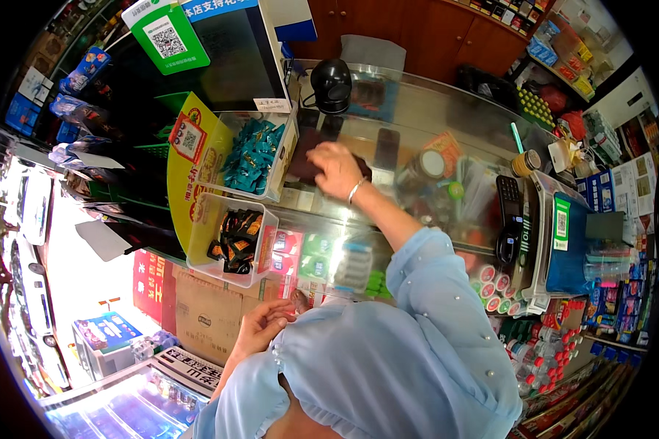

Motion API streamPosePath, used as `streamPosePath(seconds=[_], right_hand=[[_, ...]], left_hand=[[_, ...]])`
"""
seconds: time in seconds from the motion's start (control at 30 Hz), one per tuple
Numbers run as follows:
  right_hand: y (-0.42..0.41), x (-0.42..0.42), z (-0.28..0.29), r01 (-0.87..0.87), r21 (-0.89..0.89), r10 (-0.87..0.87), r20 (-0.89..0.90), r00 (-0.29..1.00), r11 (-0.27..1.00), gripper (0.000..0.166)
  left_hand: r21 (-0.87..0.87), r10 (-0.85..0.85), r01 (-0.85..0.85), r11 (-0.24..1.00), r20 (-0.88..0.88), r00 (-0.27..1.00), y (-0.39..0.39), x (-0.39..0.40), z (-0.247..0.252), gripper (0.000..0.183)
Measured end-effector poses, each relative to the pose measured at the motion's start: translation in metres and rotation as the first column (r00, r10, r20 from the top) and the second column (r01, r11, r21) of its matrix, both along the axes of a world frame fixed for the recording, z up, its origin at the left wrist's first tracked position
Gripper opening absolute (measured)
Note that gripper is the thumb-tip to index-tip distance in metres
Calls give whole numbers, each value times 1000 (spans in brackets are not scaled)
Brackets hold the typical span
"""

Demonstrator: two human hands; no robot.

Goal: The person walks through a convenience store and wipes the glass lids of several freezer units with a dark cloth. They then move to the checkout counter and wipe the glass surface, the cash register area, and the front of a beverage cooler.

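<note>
My right hand (336, 171) is over the glass counter (384, 189), fingers loosely spread on a dark reddish-brown cloth (303, 163). The cloth shows on both sides of the hand; whether the fingers grip it is unclear. Just left of it stands a clear plastic bin (279, 184) of teal wrapped packets (252, 156). A second clear bin (200, 263), nearer my body, holds black-and-orange packets (240, 241). My left hand (264, 325) hangs at my waist, fingers loosely bent, with nothing visible in it.
A black rounded device (330, 85) stands at the counter's far side by a monitor (219, 60). To the right are a lidded jar (425, 167), a black handset (508, 206) and a roll of tape (526, 162). A cardboard box (208, 313) and a lit display case (137, 403) are lower left.
</note>
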State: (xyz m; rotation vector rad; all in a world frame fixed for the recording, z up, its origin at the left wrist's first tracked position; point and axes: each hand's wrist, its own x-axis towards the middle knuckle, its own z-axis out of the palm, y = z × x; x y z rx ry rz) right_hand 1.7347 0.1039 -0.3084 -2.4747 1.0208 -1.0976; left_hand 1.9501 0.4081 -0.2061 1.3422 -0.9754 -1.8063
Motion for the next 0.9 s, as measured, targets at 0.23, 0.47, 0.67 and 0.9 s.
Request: streamPosePath(seconds=[0.23, 0.47, 0.67, 0.9], right_hand=[[94, -23, 16, -412, 285, 399, 105, 911, 865, 30], [-25, -75, 35, 156, 45, -157, 10, 988, 987, 34], [-51, -48, 33, 230, 15, -215, -306, 928, 973, 34], [64, -33, 21, -387, 202, 425, -200, 883, 900, 27]], left_hand=[[-92, -39, 46, 995, 77, 996, -45, -24, 22, 40], [-153, -104, 128, 980, 155, 982, -69, -42, 28, 39], [-134, -130, 159, 978, 202, 971, -77, -63, 33, 40], [-433, 18, 127, 893, 316, 948, -148, -78, 37, 47]])
